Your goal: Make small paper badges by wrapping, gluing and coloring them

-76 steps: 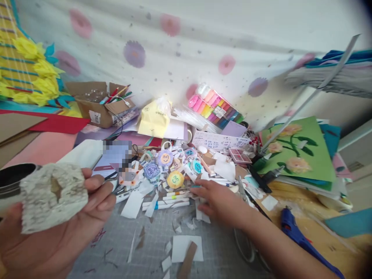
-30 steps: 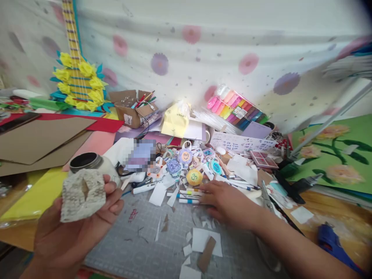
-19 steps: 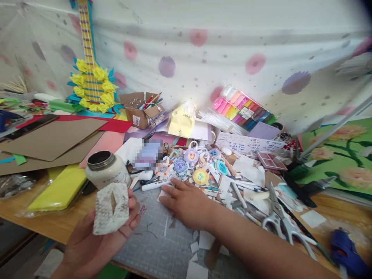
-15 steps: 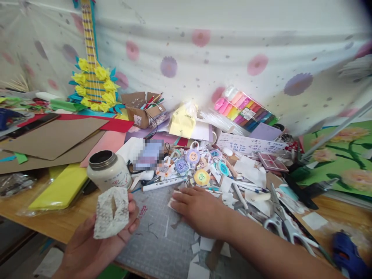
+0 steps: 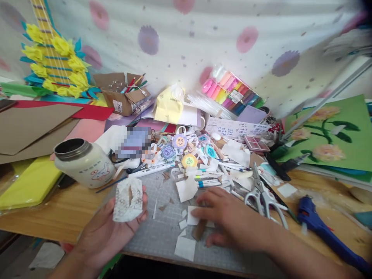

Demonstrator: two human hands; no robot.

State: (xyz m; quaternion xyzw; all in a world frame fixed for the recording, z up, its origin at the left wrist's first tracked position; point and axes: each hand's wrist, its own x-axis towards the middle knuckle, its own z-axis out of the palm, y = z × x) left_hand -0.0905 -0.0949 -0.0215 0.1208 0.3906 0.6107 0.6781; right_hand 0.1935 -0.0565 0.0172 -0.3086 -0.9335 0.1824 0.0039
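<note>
My left hand (image 5: pixel 116 228) is closed around a small white patterned paper box (image 5: pixel 128 199). A pointed slit runs down the middle of the box's face. Over the front of the grey cutting mat (image 5: pixel 151 236), my right hand (image 5: pixel 221 217) is slightly blurred, with fingers apart and nothing visible in them. Its fingertips are above a white paper scrap (image 5: pixel 193 216) and a brown strip (image 5: pixel 199 229); whether they touch is unclear. Closer to the mat's edge lies another white paper piece (image 5: pixel 185 248). A larger white paper piece (image 5: pixel 186 189) rests beside several pens (image 5: pixel 209 182).
A wide-mouthed white jar (image 5: pixel 84 164) stands at left near a cardboard box (image 5: pixel 124 95) of pencils. Paper badges (image 5: pixel 180 142) and scraps are heaped centrally. Scissors (image 5: pixel 263 197) and a blue glue gun (image 5: pixel 316 224) lie right. Coloured clay (image 5: pixel 232 91) is behind.
My right hand has moved from the pile's edge toward the mat's front, its fingers now more apart. A white paper piece now shows by the pens. The view has shifted right; my left hand keeps the box.
</note>
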